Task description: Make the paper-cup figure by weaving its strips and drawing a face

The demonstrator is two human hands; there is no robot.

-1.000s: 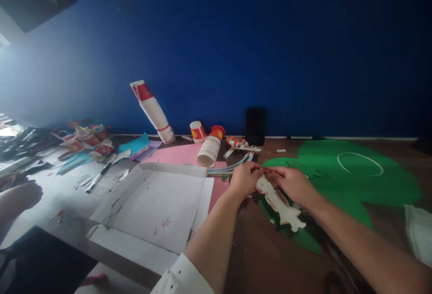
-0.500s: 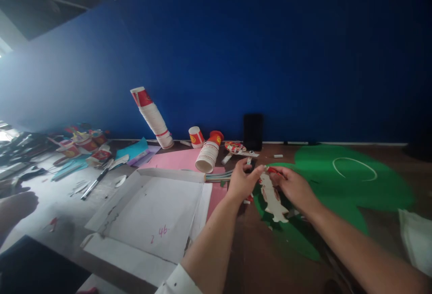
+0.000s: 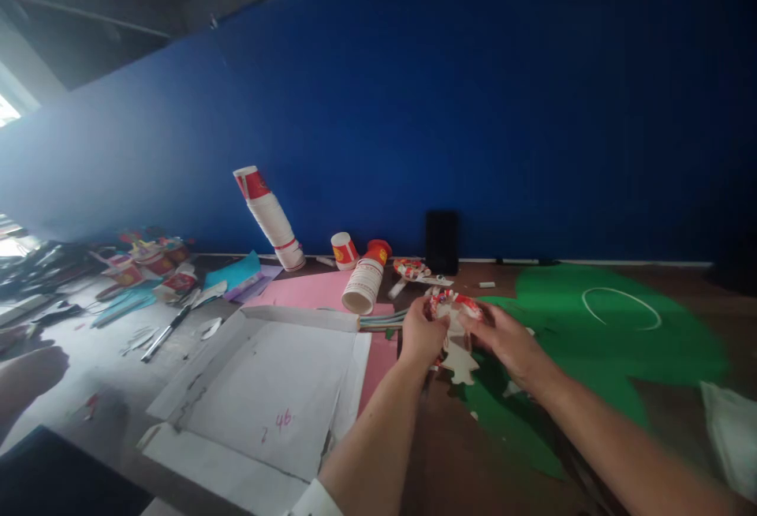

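Note:
Between my two hands is a cut paper-cup piece (image 3: pixel 460 363), pale on the side facing me, with a jagged lower tail and a red-and-white patterned curved edge on top. My left hand (image 3: pixel 422 333) grips its left side, thumb on the pale face. From the right, my right hand (image 3: pixel 509 339) pinches the other side with thumb and fingers. Just beyond my hands lies another cut cup piece, a red-and-white ring (image 3: pixel 412 268) with pale strips. Under the held piece spreads a green paper sheet (image 3: pixel 568 334), its outline rounded.
A white box lid (image 3: pixel 296 390) lies left of my arms on pink paper (image 3: pixel 301 289). Behind stand a leaning cup stack (image 3: pixel 272 220), a lying cup stack (image 3: pixel 365 283), a single cup (image 3: pixel 344 251) and a black phone-like slab (image 3: pixel 441 241). Another person's hand (image 3: pixel 35 374) is far left.
The held cup piece has shifted left and upward, and its red patterned edge now shows more. My right hand has moved left, closer to my left hand. The view has tilted slightly.

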